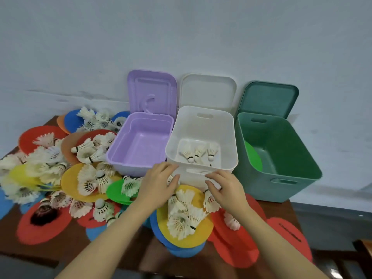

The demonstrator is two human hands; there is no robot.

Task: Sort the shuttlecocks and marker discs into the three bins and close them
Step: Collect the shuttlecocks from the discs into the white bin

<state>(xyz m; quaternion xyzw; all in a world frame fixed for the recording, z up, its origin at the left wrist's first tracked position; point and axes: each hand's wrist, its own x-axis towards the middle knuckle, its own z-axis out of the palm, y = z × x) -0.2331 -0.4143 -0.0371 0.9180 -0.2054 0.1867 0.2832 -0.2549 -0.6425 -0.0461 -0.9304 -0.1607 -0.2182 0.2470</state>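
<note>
Head view looks down on a brown table (128,256) set against a pale wall (181,37), crowded with white shuttlecocks and flat marker discs in red, yellow, blue, green and orange. Three bins stand in a row at the far edge, each with its lid tipped up against the wall. The purple bin (141,156) holds nothing that shows; its lid (152,91) has a moulded curved ridge on the inside. The white bin (201,168) in the middle holds three shuttlecocks (198,153) lying on its floor, corks toward the camera. The green bin (281,174) on the right holds one green disc (253,158) leaning against its left inner wall.

Both hands are down just in front of the white bin, over a yellow disc (189,236) heaped with shuttlecocks (185,216). The left hand (159,184) has its fingers bent and closed round a shuttlecock (170,179) (only a bit of feather shows between the fingers). The right hand (225,188) has its fingers curled downward onto the pile, fingertips touching feathers (210,201); I cannot tell whether it actually grips one.

No brand, label or readable writing shows on bins, lids or discs. A dark mark on a red disc (289,232) at the right is too blurred to read.
</note>
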